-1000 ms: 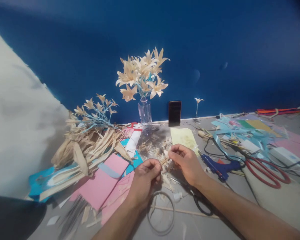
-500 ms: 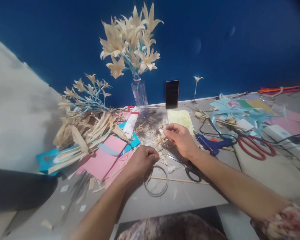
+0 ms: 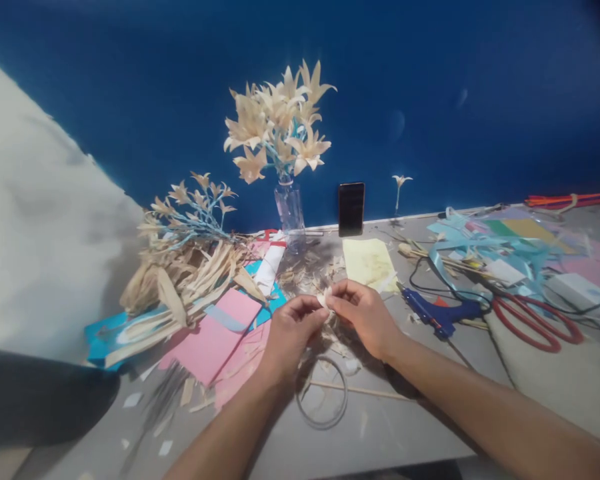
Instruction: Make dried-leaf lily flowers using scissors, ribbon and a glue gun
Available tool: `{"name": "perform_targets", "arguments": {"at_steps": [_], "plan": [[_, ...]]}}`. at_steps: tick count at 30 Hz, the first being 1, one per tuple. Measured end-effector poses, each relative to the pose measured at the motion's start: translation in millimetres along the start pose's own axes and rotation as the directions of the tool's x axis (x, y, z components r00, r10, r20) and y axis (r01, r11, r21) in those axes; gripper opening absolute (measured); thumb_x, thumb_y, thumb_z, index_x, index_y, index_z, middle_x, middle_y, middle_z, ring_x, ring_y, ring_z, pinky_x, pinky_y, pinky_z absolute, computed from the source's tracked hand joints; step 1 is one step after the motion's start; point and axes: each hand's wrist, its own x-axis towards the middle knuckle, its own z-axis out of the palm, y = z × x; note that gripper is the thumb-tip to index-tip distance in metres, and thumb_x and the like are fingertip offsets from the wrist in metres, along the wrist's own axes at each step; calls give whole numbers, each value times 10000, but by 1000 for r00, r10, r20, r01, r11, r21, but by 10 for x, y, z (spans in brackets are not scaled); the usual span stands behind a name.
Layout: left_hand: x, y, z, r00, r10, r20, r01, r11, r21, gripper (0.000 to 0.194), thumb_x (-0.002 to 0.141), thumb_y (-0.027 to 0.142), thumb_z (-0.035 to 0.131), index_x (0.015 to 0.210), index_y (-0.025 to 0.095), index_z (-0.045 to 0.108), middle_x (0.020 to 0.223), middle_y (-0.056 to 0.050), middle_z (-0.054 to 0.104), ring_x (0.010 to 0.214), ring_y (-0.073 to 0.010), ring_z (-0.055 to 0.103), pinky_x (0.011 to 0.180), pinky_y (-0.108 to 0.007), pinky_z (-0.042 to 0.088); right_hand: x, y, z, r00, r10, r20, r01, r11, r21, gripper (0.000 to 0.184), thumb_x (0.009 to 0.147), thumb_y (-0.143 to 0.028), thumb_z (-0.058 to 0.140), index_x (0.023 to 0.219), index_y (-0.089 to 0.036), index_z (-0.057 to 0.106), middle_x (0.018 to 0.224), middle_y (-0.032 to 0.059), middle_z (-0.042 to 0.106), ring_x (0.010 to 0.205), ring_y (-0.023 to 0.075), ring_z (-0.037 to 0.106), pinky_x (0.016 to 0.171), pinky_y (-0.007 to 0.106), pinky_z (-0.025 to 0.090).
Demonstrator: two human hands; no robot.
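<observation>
A small pale piece, like a corn husk petal (image 3: 323,298), sits pinched between the fingertips of both my hands. My left hand (image 3: 296,328) is closed on its left side, thumb against the fingers. From the right, my right hand (image 3: 364,312) pinches the same piece, fingers curled. Husk scraps (image 3: 336,270) lie on the table around and beneath my hands. Just below my left hand is a grey wire ring (image 3: 323,427), with a thin stick (image 3: 365,391) running across behind it.
A clear bottle (image 3: 291,220) holds husk flowers (image 3: 280,123); a phone (image 3: 351,209) leans on the wall. Dried husks (image 3: 180,293) and pink paper (image 3: 215,347) lie left. Right are yellow paper (image 3: 369,261), a blue glue gun (image 3: 440,315), red-handled scissors (image 3: 535,325) and ribbon (image 3: 515,247).
My hands have come together; before, they were apart, the pale piece in my right fingertips. The view tilted down and back up. The black-handled scissors are now hidden behind my right arm.
</observation>
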Motion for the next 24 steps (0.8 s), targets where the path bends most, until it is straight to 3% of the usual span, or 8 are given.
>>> {"name": "perform_targets", "arguments": {"at_steps": [3, 7, 12, 16, 24], "plan": [[-30, -43, 43, 999, 6, -38, -8, 998, -58, 239, 692, 287, 798, 789, 163, 618, 579, 63, 511, 477, -60, 393, 467, -197, 309, -52, 18, 49, 1000, 0, -13, 0, 1000, -21, 276, 686, -403, 808, 760, -189, 649, 540, -66, 468, 492, 86, 367, 452, 227, 255], [-57, -34, 64, 997, 1, -73, -3, 999, -37, 221, 729, 292, 765, 743, 158, 589, 539, 69, 480, 468, -56, 380, 458, -189, 304, -80, 27, 85, 998, 58, 9, -59, 994, 91, 340, 671, -438, 830, 761, -184, 623, 554, -68, 479, 487, 74, 363, 451, 209, 253], [-75, -5, 65, 998, 6, -55, -10, 997, -74, 220, 747, 303, 751, 771, 160, 585, 548, 63, 486, 481, -61, 392, 468, -189, 313, -73, 59, 88, 994, 96, 51, -103, 979, 177, 375, 666, -441, 853, 759, -176, 605, 508, -85, 437, 457, 56, 324, 436, 192, 216], [-67, 14, 61, 999, -47, -9, 45, 984, -171, 230, 758, 313, 743, 762, 167, 565, 541, 55, 495, 486, -64, 400, 476, -187, 307, -47, 64, 48, 984, 116, 136, -144, 965, 220, 344, 680, -404, 852, 808, -174, 630, 595, -54, 528, 469, 52, 374, 439, 186, 238], [-26, -1, 41, 998, -65, 20, 68, 976, -206, 274, 752, 331, 761, 720, 173, 540, 517, 53, 485, 473, -62, 386, 472, -190, 283, -30, -13, -2, 972, 127, 200, -160, 975, 156, 259, 681, -327, 807, 822, -166, 661, 633, -50, 512, 508, 61, 387, 452, 193, 236]]}}
